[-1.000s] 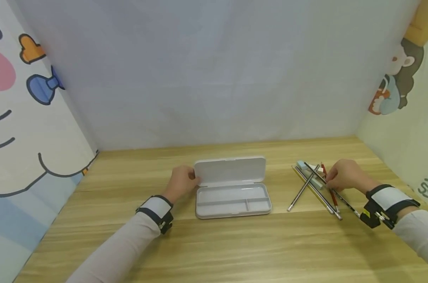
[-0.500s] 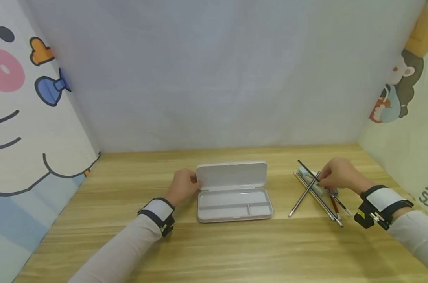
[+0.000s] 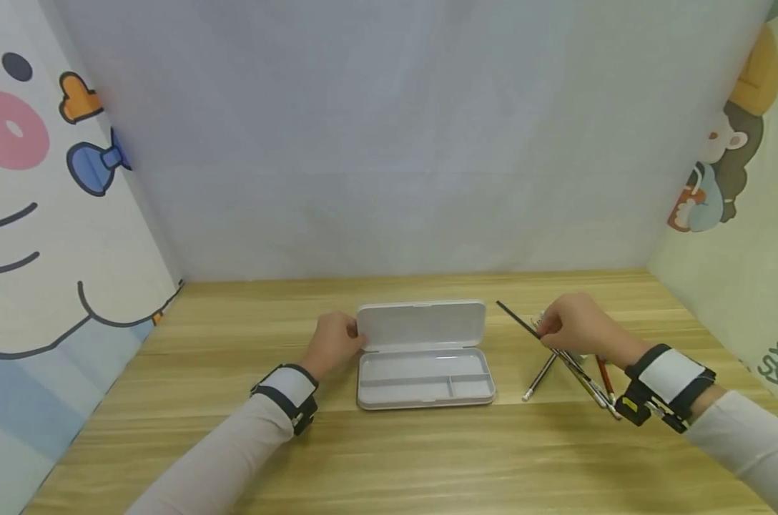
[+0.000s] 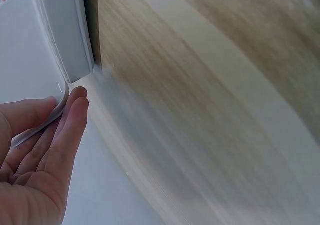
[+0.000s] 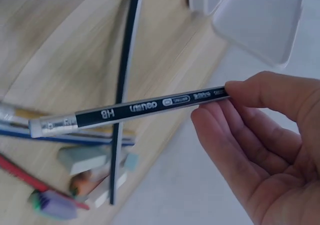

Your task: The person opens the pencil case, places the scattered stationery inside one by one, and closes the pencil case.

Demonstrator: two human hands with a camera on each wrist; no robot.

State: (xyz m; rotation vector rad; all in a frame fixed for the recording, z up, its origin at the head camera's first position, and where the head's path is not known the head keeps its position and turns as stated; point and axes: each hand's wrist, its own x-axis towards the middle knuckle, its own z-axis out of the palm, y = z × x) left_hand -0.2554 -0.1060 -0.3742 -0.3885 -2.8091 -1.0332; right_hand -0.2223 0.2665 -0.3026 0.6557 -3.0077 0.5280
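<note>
A white pencil case (image 3: 402, 395) stands open mid-table, its lid (image 3: 421, 325) tilted up at the back. At the lid's left edge, my left hand (image 3: 334, 343) pinches the rim between thumb and fingers; the left wrist view shows the same grip. My right hand (image 3: 575, 325) pinches a dark HB pencil (image 5: 150, 109) between thumb and fingers, held above the pile with its eraser end away from the palm. Beneath it, another dark pencil (image 5: 128, 55) lies across the other pencils. A red pencil (image 3: 605, 375) lies at the pile's right side.
Among the pencils, the right wrist view shows a pale eraser block (image 5: 82, 159) and a purple-and-green piece (image 5: 55, 206). The wooden table (image 3: 389, 465) meets a white backdrop (image 3: 389, 179) behind the case. Printed panels border both sides.
My right hand has lifted the dark pencil off the pile and carried it left toward the case. The left hand stays at the lid. The head view has shifted slightly.
</note>
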